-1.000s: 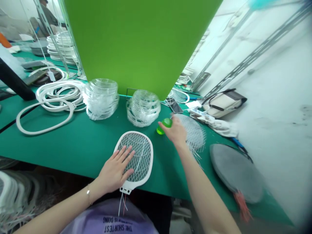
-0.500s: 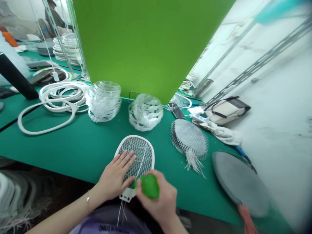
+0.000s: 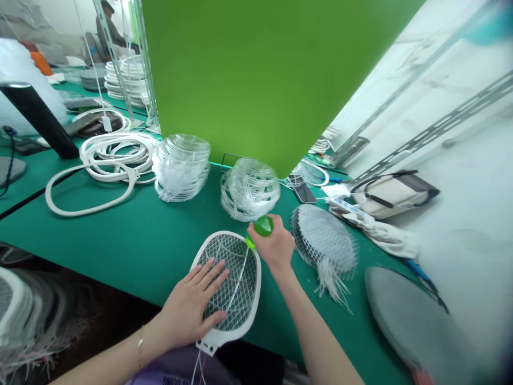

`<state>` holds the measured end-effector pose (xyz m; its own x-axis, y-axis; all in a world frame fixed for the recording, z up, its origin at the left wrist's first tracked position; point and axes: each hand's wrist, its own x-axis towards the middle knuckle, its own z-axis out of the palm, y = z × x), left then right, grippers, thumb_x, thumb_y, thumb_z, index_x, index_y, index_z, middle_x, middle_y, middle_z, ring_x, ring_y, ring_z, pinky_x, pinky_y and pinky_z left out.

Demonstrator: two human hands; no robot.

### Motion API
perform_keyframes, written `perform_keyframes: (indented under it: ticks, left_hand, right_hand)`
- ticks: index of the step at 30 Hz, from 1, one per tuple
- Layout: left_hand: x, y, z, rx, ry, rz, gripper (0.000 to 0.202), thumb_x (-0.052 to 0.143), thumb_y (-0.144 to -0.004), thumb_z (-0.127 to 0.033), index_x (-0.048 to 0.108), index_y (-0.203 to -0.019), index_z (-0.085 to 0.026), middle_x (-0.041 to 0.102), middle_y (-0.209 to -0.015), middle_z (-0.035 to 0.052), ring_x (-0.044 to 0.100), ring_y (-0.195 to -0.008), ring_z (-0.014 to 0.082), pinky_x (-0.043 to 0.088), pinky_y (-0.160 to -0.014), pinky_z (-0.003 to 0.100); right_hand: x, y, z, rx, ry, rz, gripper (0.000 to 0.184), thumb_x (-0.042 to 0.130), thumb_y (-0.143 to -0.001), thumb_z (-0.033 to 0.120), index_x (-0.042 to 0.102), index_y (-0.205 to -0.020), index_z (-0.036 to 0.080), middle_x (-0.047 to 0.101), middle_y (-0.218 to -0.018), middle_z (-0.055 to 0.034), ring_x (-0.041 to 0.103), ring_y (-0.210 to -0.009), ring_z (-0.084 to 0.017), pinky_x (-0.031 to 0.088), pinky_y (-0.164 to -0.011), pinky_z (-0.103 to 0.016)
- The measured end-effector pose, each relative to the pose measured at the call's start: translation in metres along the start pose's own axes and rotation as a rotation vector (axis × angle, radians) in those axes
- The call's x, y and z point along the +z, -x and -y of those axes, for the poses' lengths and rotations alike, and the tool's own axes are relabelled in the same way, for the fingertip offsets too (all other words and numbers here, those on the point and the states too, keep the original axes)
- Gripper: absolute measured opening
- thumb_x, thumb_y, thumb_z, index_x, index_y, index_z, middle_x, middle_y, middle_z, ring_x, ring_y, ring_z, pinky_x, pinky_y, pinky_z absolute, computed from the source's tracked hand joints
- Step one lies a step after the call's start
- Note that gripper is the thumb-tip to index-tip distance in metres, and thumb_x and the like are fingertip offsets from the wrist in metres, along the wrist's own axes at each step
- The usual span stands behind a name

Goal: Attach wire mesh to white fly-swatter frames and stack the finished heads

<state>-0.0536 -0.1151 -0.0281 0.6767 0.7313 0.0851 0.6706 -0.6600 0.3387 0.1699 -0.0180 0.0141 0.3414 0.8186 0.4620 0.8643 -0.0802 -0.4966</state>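
A white racket-shaped frame with a wire mesh (image 3: 236, 270) lies on the green table (image 3: 120, 235) near its front edge. My left hand (image 3: 194, 305) lies flat on the mesh with its fingers spread. My right hand (image 3: 272, 246) is closed around a small green object (image 3: 262, 227), held at the far right rim of the frame. Thin wires (image 3: 198, 369) hang from the frame's lower end.
Two stacks of clear plastic rings (image 3: 182, 166) (image 3: 250, 187) stand behind the frame. White oval frames (image 3: 104, 166) lie at left, a pile of loose meshes (image 3: 324, 238) at right, a grey disc stack (image 3: 417, 321) at far right. A big green panel (image 3: 256, 75) rises behind.
My right hand carried the green object from the table's far side down to the frame's near end, then up to the frame's far rim. My left hand stayed on the mesh.
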Motion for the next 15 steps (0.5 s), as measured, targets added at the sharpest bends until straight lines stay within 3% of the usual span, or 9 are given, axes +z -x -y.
perform_keyframes:
  ticks: [3,8,12,15]
  left_hand:
    - [0.000,0.000,0.000,-0.007,0.028,0.011,0.077,0.040,-0.099,-0.063,0.011,-0.161,-0.028,0.020,-0.165,0.0013,0.023,-0.152,0.0295,0.028,-0.120,0.043]
    - [0.000,-0.002,-0.001,-0.030,0.072,0.025,0.076,0.046,-0.099,-0.059,0.016,-0.161,-0.026,0.022,-0.165,0.0048,0.021,-0.152,0.0296,0.026,-0.120,0.044]
    - [-0.001,-0.003,0.000,-0.024,0.098,0.017,0.072,0.048,-0.099,-0.057,0.025,-0.159,-0.023,0.033,-0.162,0.0084,0.027,-0.150,0.0301,0.028,-0.119,0.045]
    - [-0.001,-0.004,-0.001,-0.014,0.115,-0.037,0.060,0.047,-0.101,-0.051,0.040,-0.152,-0.020,0.047,-0.154,0.0098,0.038,-0.145,0.0289,0.029,-0.119,0.046]
  right_hand:
    - [0.020,-0.006,0.023,-0.096,-0.115,0.044,0.045,0.055,-0.082,0.060,0.061,-0.103,0.021,0.070,-0.075,-0.0044,0.066,-0.065,-0.023,0.047,-0.061,-0.030]
    - [0.043,-0.001,0.059,-0.210,-0.178,0.236,0.042,0.055,-0.084,0.054,0.060,-0.104,0.018,0.069,-0.072,-0.0048,0.065,-0.062,-0.023,0.043,-0.057,-0.029]
    - [0.047,0.016,0.077,-0.297,-0.268,0.314,0.039,0.060,-0.084,0.047,0.060,-0.108,0.017,0.071,-0.076,-0.0037,0.068,-0.068,-0.022,0.044,-0.061,-0.027]
    - [0.047,0.036,0.086,-0.342,-0.301,0.346,0.040,0.062,-0.081,0.048,0.060,-0.109,0.018,0.071,-0.077,-0.0026,0.068,-0.065,-0.020,0.044,-0.059,-0.026]
